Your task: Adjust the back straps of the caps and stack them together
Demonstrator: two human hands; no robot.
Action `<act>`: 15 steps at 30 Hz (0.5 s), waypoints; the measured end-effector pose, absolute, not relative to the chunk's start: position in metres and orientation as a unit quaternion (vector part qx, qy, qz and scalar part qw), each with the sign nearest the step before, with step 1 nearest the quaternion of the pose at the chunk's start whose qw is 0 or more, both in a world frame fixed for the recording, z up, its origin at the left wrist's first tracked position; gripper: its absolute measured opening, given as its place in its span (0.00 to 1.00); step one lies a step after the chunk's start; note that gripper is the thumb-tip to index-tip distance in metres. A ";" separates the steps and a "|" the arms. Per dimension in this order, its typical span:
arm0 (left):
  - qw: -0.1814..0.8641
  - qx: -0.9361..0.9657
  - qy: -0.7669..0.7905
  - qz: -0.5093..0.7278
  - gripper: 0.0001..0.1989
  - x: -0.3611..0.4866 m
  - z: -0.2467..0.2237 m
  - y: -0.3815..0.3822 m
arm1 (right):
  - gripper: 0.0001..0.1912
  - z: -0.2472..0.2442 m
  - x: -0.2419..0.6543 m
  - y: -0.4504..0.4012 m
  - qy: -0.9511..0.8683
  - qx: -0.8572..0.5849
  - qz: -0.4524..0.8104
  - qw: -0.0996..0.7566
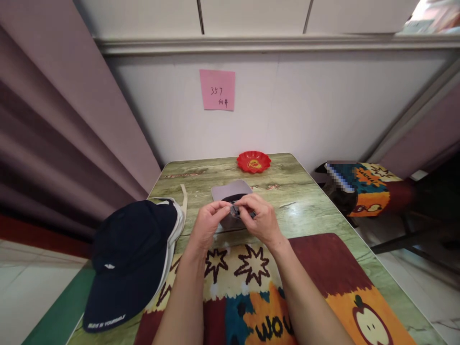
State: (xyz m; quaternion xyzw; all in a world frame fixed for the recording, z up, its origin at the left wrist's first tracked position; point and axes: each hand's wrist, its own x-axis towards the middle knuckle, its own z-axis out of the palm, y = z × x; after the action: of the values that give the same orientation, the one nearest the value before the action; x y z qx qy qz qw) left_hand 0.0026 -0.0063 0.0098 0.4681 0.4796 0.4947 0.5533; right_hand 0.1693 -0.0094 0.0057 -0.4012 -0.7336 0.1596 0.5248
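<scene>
A grey cap is on the table in front of me, its brim turned toward the wall. My left hand pinches a small dark strap-like part at the cap's near side between thumb and forefinger. Close beside it, my right hand pinches the same part, fingertips almost meeting the left ones. My fingers hide much of the cap and the exact form of this part. To the left, a navy cap rests over a white one, from which a pale strap sticks out.
A red scalloped dish stands at the table's far edge. Under my forearms lies a colourful mat. A pink note hangs on the wall. At right is a stool with a patterned cover; a curtain hangs at left.
</scene>
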 end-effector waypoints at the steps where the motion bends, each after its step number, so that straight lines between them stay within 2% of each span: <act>1: 0.550 0.470 0.482 0.494 0.11 0.003 0.010 -0.007 | 0.10 0.006 0.169 -0.009 -0.729 -0.402 0.166 0.529; 5: 0.541 0.476 0.487 0.493 0.12 0.004 0.013 -0.007 | 0.09 0.005 0.169 -0.009 -0.706 -0.412 0.200 0.541; 10: 0.540 0.490 0.487 0.480 0.12 0.003 0.015 -0.008 | 0.08 0.008 0.170 -0.010 -0.719 -0.424 0.184 0.519; 15: 0.527 0.505 0.485 0.482 0.11 0.003 0.016 -0.010 | 0.15 0.013 0.175 -0.011 -0.746 -0.397 0.176 0.505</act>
State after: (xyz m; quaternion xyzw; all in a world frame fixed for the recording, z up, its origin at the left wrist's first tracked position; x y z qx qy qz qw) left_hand 0.0028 -0.0097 0.0157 0.5048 0.4852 0.4821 0.5265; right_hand 0.1745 -0.0110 0.0129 -0.3967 -0.7460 0.1762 0.5051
